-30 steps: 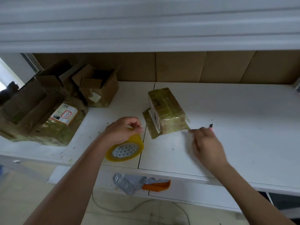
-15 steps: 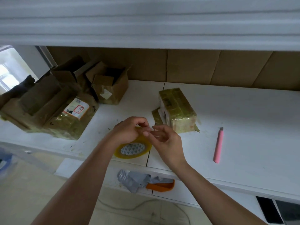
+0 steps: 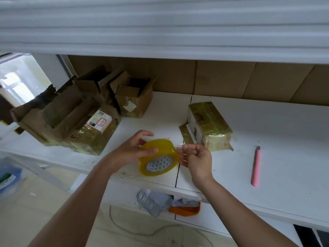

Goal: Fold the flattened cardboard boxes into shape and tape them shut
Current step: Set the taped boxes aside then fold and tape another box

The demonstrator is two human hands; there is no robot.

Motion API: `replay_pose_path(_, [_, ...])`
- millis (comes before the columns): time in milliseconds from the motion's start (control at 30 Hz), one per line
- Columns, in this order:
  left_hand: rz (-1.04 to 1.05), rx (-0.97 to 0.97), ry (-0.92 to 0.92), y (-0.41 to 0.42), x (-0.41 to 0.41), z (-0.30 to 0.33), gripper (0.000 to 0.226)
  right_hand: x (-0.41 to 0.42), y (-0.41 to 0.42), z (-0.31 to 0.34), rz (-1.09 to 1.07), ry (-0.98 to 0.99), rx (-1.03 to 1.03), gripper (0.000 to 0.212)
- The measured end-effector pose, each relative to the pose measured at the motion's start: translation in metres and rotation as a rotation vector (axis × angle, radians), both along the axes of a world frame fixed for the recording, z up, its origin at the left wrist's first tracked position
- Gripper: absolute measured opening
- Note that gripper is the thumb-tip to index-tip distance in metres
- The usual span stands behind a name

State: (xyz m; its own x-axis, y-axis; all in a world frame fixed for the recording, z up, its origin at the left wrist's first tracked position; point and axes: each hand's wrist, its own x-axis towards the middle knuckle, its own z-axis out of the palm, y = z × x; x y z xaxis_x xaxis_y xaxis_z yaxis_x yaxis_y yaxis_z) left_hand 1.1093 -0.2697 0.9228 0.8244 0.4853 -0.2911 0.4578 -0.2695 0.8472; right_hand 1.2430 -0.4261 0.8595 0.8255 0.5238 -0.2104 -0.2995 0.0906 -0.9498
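A yellow roll of clear tape [image 3: 159,157] is lifted just above the white table [image 3: 284,139], and my left hand [image 3: 131,151] grips it from the left side. My right hand [image 3: 196,156] pinches the loose tape end at the roll's right edge, with a short clear strip stretched between fingers and roll. Behind the hands stands a small cardboard box [image 3: 209,125] wrapped in yellowish tape, one flap lying flat at its left. A pink utility knife [image 3: 256,166] lies on the table to the right, untouched.
Several open and taped cardboard boxes [image 3: 71,118] crowd the table's left back. A shelf edge [image 3: 160,32] overhangs the work area. Brown cardboard sheets [image 3: 231,79] line the back wall. Under the table lie grey bags and an orange tray [image 3: 185,209].
My right hand let go of the pink knife on the table and came to the roll. My left hand raised the roll off the table, and a short strip is pulled free.
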Motion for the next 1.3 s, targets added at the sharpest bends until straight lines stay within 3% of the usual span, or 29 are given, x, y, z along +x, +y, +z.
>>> replay_pose_path(167, [0.057, 0.056, -0.095, 0.008, -0.017, -0.013, 0.052, -0.004, 0.023, -0.006, 0.049, 0.046, -0.022, 0.022])
replay_pose_path(233, [0.094, 0.22, 0.004, 0.018, -0.013, -0.006, 0.054, -0.004, 0.033, -0.016, 0.089, -0.155, -0.193, 0.025])
replay_pose_path(333, [0.062, 0.489, 0.258, 0.025, -0.004, -0.001, 0.077, -0.01, 0.05, -0.033, 0.127, -0.476, -0.575, 0.038])
replay_pose_path(433, [0.017, 0.616, 0.297, 0.018, 0.011, -0.003, 0.077, -0.013, 0.056, -0.041, 0.137, -0.734, -0.797, 0.033])
replay_pose_path(500, [-0.014, 0.682, 0.284, 0.012, 0.021, -0.007, 0.074, -0.009, 0.057, -0.04, 0.152, -0.797, -0.851, 0.022])
replay_pose_path(533, [-0.019, 0.712, 0.284, 0.011, 0.025, -0.008, 0.072, -0.007, 0.058, -0.039, 0.15, -0.793, -0.87, 0.027])
replay_pose_path(567, [-0.024, 0.741, 0.292, 0.01, 0.028, -0.009, 0.07, -0.005, 0.059, -0.038, 0.151, -0.772, -0.887, 0.045])
replay_pose_path(600, [-0.031, 0.766, 0.305, 0.01, 0.029, -0.009, 0.068, -0.003, 0.06, -0.037, 0.156, -0.741, -0.889, 0.061])
replay_pose_path(667, [-0.048, 0.784, 0.319, 0.011, 0.028, -0.01, 0.06, -0.003, 0.061, -0.033, 0.171, -0.731, -0.852, 0.067])
replay_pose_path(800, [-0.05, 0.743, 0.351, 0.012, 0.028, -0.003, 0.053, -0.005, 0.039, -0.028, 0.195, -0.773, -0.663, 0.037])
replay_pose_path(933, [-0.041, 0.895, 0.33, 0.001, 0.045, 0.002, 0.044, -0.004, -0.009, -0.012, 0.161, -0.968, -0.492, 0.019])
replay_pose_path(1033, [-0.043, 0.933, 0.237, -0.013, 0.063, -0.002, 0.038, 0.012, -0.044, 0.01, -0.043, -1.163, -0.372, 0.01])
replay_pose_path(1133, [-0.03, 0.933, 0.141, -0.031, 0.084, -0.009, 0.033, 0.049, -0.067, 0.029, -0.235, -1.205, -0.363, 0.008])
replay_pose_path(1233, [0.073, 0.679, -0.106, -0.052, 0.106, -0.014, 0.022, 0.088, -0.077, 0.035, -0.225, -1.175, -0.373, 0.018])
replay_pose_path(1300, [0.159, 0.427, -0.153, -0.067, 0.119, -0.017, 0.02, 0.104, -0.078, 0.032, -0.115, -1.048, -0.328, 0.021])
